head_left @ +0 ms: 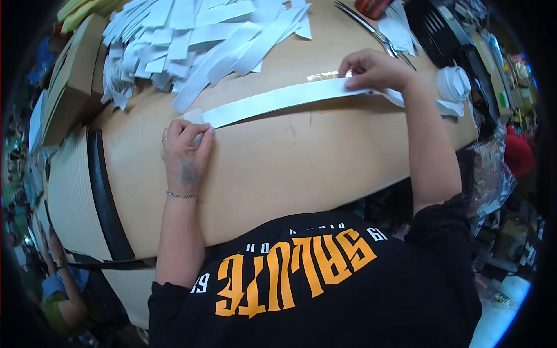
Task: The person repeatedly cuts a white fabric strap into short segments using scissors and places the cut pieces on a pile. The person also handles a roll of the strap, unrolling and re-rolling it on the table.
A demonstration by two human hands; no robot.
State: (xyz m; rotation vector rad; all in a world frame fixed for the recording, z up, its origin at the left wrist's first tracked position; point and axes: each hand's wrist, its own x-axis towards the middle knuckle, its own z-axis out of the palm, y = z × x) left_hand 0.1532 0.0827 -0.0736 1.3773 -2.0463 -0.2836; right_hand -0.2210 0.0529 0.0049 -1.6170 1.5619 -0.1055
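A flat white fabric strip [278, 101] runs taut across the table between my two hands. My left hand [188, 145] pinches its left end between thumb and fingers, and a short paler piece pokes out by the fingertips. Farther right, my right hand [374, 74] grips the same strip from above with thumb and fingers. Beyond that hand the strip goes on, twisted and slack, toward a white roll [452, 84] at the table's right side. Metal scissors [371, 29] lie just behind my right hand, with a patch of shiny tape [322, 76] on the tabletop near the strip.
A heap of cut white strips [191, 37] covers the far left of the table [278, 168]. Cardboard boxes [72, 75] stand at the left, near a ribbed panel with a black edge [107, 197]. A black plastic container [435, 29] and a red can [372, 7] sit far right.
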